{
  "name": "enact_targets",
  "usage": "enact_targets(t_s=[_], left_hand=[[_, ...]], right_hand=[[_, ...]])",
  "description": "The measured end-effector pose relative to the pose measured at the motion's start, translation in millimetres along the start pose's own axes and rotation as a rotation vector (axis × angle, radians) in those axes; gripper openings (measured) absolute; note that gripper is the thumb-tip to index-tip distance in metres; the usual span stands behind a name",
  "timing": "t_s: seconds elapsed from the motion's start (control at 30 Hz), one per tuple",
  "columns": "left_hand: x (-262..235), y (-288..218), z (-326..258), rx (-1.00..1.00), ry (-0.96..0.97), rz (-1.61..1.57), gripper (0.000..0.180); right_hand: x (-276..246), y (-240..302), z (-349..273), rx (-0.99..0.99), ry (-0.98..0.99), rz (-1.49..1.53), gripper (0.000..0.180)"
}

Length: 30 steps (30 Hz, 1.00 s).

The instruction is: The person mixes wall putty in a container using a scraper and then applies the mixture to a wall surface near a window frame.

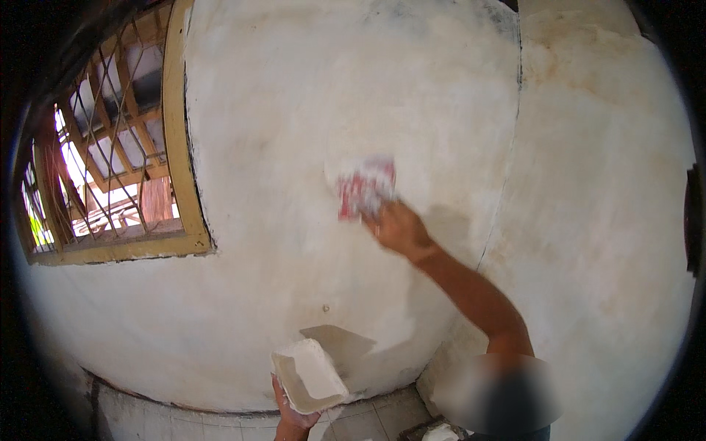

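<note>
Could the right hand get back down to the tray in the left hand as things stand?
Probably yes. The right hand presses a red-and-white pad on the wall, and nothing lies between it and the tray held low by the left hand.

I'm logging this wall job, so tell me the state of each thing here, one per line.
Right hand: raised, pressing a red and white pad flat to the wall, blurred.
Left hand: low, gripping a white tray, tilted, coated white inside.
Wall: whitish, patchy, stained.
Window: yellow frame, metal grille, unglazed or open, cannot tell.
</note>
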<state>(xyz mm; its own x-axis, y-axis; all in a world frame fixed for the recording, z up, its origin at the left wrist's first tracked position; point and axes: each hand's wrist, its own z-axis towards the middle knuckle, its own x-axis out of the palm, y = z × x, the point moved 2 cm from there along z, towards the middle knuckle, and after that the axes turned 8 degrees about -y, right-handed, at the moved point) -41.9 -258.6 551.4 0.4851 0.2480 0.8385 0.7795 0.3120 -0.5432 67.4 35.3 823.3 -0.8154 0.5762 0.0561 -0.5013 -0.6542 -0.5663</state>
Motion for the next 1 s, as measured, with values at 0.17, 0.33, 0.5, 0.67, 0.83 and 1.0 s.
enact_targets(t_s=[0.17, 0.33, 0.5, 0.67, 0.83, 1.0], left_hand=[[20, -3, 14, 0.071, -0.016, 0.194, 0.084], [6, 11, 49, -0.077, 0.045, -0.124, 0.078], [-2, 26, 66, -0.078, 0.001, -0.144, 0.073], [10, 28, 54, -0.159, -0.006, -0.222, 0.074], [8, 31, 55, -0.19, -0.014, -0.236, 0.07], [17, 31, 51, -0.228, 0.007, -0.161, 0.074]], right_hand=[[-68, 61, -64, 0.315, 0.071, 0.199, 0.014], [-100, 94, -99, 1.764, -0.338, 0.651, 0.014], [-108, 148, -144, 2.477, -0.333, 1.308, 0.019], [-121, 166, -136, 2.326, 0.219, 1.199, 0.025], [-129, 175, -112, 1.759, 0.674, 0.88, 0.044], [-125, 181, -119, 1.531, 0.737, 0.66, 0.049]])
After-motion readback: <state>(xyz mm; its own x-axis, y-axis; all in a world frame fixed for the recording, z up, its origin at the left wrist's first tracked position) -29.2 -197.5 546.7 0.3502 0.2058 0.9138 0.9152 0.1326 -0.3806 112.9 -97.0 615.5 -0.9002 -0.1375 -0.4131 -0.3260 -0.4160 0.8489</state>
